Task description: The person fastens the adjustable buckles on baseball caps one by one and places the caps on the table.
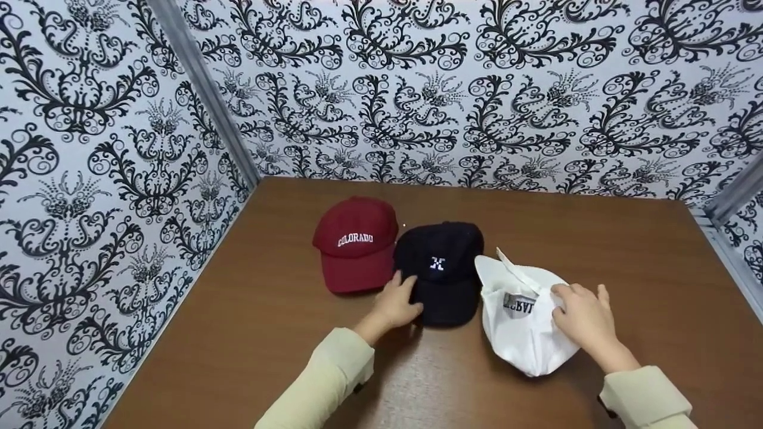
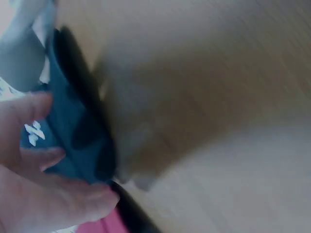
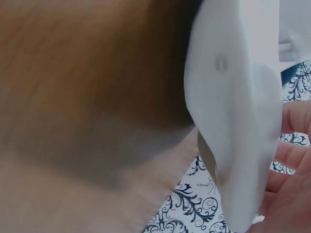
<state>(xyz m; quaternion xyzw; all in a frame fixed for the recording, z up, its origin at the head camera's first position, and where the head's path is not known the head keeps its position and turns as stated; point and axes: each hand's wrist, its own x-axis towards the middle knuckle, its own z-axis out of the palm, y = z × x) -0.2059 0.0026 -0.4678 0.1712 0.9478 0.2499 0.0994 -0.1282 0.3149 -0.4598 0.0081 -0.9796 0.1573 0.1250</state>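
A dark navy-black baseball cap with a small white emblem lies upright on the table, its brim towards me. Beside its left edge is my left hand, fingers spread and loosely bent, the fingertips overlapping the gap between it and the red cap. My right hand grips a white cap by its right side, thumb and fingers at the fabric. That cap is tilted, with a narrow strap across its top and upside-down dark lettering showing. In the right wrist view, the white cap covers part of the fingers.
A red cap lettered COLORADO sits at the left, against the black one, brim forward. The brown wooden table is bounded by white walls with black scrollwork at the back and sides. Grey trim runs up the back left corner.
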